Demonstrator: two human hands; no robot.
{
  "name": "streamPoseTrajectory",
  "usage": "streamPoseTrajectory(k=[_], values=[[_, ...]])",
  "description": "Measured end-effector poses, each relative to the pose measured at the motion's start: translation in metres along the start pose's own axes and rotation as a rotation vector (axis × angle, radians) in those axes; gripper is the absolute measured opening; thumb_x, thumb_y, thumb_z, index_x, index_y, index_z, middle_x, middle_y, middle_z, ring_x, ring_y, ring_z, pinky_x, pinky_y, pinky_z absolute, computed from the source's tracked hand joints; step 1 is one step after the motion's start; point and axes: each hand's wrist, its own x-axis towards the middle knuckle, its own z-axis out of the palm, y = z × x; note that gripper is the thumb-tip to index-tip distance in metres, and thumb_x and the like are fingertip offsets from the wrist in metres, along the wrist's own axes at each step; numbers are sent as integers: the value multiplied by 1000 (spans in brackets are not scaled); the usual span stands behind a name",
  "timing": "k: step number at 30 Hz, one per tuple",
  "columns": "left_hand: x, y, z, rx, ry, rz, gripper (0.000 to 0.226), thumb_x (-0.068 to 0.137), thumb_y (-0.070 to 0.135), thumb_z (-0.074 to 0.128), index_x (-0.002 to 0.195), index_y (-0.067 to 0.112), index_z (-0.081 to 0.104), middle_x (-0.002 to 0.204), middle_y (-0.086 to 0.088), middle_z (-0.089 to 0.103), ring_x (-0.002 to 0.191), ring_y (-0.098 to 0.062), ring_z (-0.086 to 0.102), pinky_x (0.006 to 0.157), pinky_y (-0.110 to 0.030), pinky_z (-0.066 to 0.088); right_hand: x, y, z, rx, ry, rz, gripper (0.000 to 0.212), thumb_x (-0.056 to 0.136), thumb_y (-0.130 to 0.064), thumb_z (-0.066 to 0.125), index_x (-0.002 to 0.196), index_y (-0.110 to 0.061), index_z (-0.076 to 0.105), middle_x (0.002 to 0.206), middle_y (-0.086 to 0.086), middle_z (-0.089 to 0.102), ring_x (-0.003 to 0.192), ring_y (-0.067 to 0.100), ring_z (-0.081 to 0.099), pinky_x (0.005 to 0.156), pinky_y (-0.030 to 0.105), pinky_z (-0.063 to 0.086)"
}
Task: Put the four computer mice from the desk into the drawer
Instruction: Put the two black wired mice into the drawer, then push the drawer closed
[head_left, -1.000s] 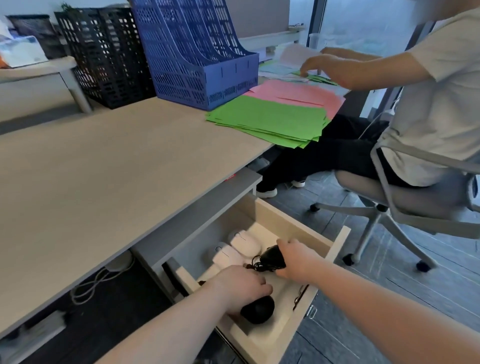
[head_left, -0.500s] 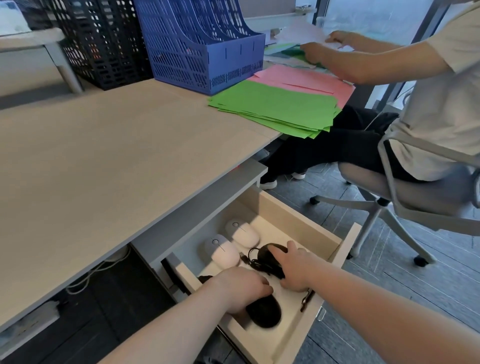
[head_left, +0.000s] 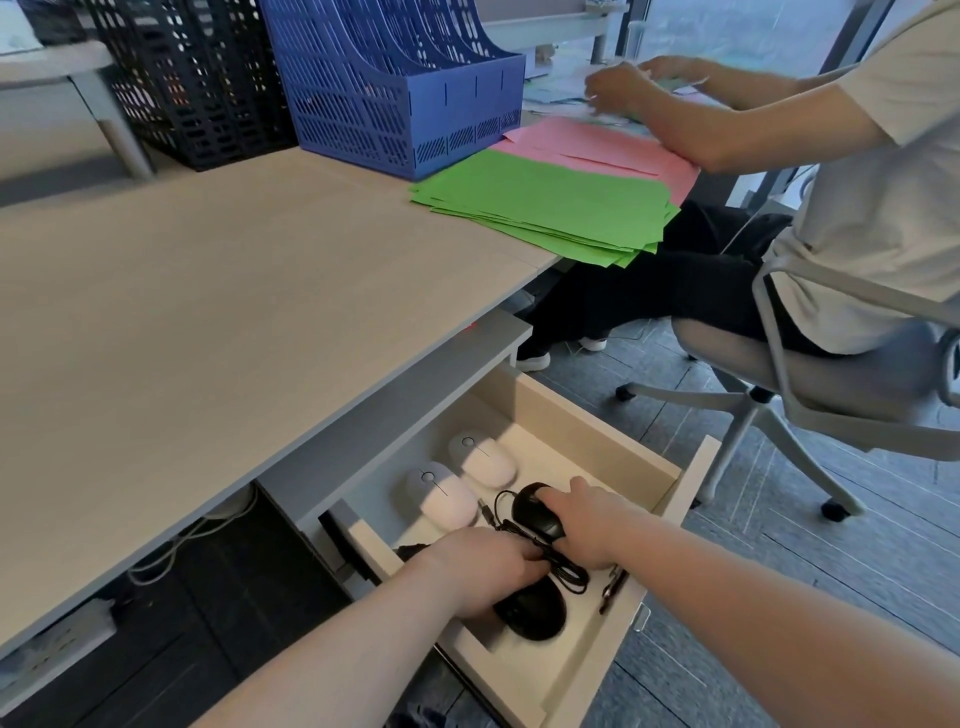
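The open wooden drawer (head_left: 587, 415) under the desk (head_left: 208, 312) holds two white mice side by side, one (head_left: 441, 496) nearer me and one (head_left: 483, 460) farther back. A black wired mouse (head_left: 535, 512) lies on the drawer floor with my right hand (head_left: 587, 522) resting on its right side, fingers curled over it. A second black mouse (head_left: 532, 608) sits nearer the drawer front, my left hand (head_left: 483, 571) closed over its rear and the looped black cable (head_left: 569, 569).
A pen-like item (head_left: 610, 590) lies at the drawer's front right. On the desk stand a blue file rack (head_left: 400, 93), a black crate (head_left: 192, 88), green papers (head_left: 545, 208) and pink papers (head_left: 597, 145). Another person (head_left: 857, 171) sits on a wheeled chair (head_left: 810, 395) at right.
My right hand has lowered the wired black mouse onto the drawer floor. The left hand stayed on the other black mouse. The camera tilted down and closer; the seated person's hands moved over the papers.
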Motion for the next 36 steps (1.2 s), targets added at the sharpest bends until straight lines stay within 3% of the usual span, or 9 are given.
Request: streamPoseTrajectory(k=[5,11,16,19,21,23,29,33,36], values=[[-6,0,-10,-61,-52,-33,74,76,27,75,139,9,40,137,-12,48,119,-34,49,87,-49,53,-13,1,-11,93,154,-12,37,92,-28,44,126,-15,45,122,13,51,112,33,53,88,42,49],[-32,4,-56,46,-40,-135,32,85,22,61,112,5,58,112,-13,60,100,-35,59,75,-46,54,-50,9,-23,327,388,33,31,93,-24,40,117,-15,60,117,6,62,104,25,59,88,38,53],[-57,-3,-105,147,173,-284,21,93,12,46,111,9,57,113,-9,59,103,-30,58,72,-37,43,-86,27,-14,428,660,193,44,95,-19,39,138,-10,41,144,7,41,138,23,29,113,33,30],[-73,-14,-131,116,381,-360,34,97,23,42,128,12,50,137,-7,49,126,-24,46,102,-38,42,-96,29,0,761,629,341,63,97,-16,38,150,-3,7,160,12,6,148,25,3,120,35,9],[-84,-23,-145,85,439,-457,51,99,32,35,147,14,28,157,-5,25,143,-22,24,117,-38,21,-94,21,7,1007,582,381,60,96,-14,41,147,2,12,154,21,23,143,33,24,118,42,24],[-94,-33,-153,47,448,-571,59,100,38,27,151,14,8,162,-3,6,148,-19,8,119,-38,8,-91,10,11,1087,591,439,53,95,-12,44,141,1,23,137,27,44,124,41,46,104,46,40],[-108,-74,-150,-107,426,-769,67,98,48,20,152,11,3,162,-4,-1,148,-17,0,121,-39,6,-81,-6,8,1118,586,479,54,95,-13,42,143,0,20,140,29,40,125,42,44,106,49,39],[-110,-87,-142,-232,358,-770,70,97,54,18,152,13,4,162,-2,-1,148,-14,0,120,-37,4,-78,-12,-2,1108,470,354,65,101,-15,32,147,3,-11,160,18,-3,148,27,6,118,30,14],[-110,-92,-139,-210,362,-767,73,94,59,15,152,17,2,162,3,-2,148,-11,-2,120,-38,3,-70,-19,-8,1108,468,305,66,101,-18,32,147,0,-12,160,14,-7,149,26,3,118,30,13]])
